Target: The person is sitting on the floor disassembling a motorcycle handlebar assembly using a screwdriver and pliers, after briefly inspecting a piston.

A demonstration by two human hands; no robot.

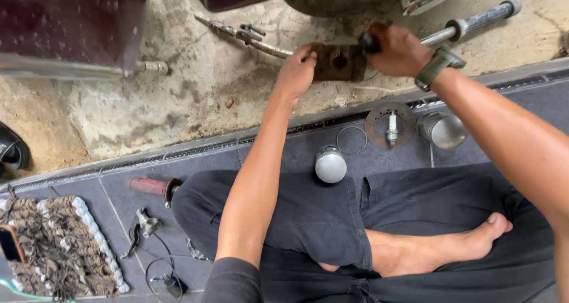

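So there's a rusty brown metal block (339,63) with a round hole in the middle, sitting out on the rough concrete ground just past the edge of the tiled floor. The left hand (298,72) has its fingers pressed on the block's left end, steadying it. The right hand (398,49), watch on the wrist, is closed around the dark grip of a long metal tool (468,25) right at the block's top right corner; the shaft runs off up and to the right.

Just behind the block lies a thin metal rod with fittings (246,36), angled up to the left. Nearer the person, on the dark tiles, there's a perforated round disc (388,125) with a spark plug (392,129) lying on it, a thin wire ring (352,139) beside that, and two shiny metal cylinders, one (330,164) near the knee and one (443,130) under the right forearm. Further left: a red handle (151,186), a small lever part (142,227), and a woven mat (59,246).
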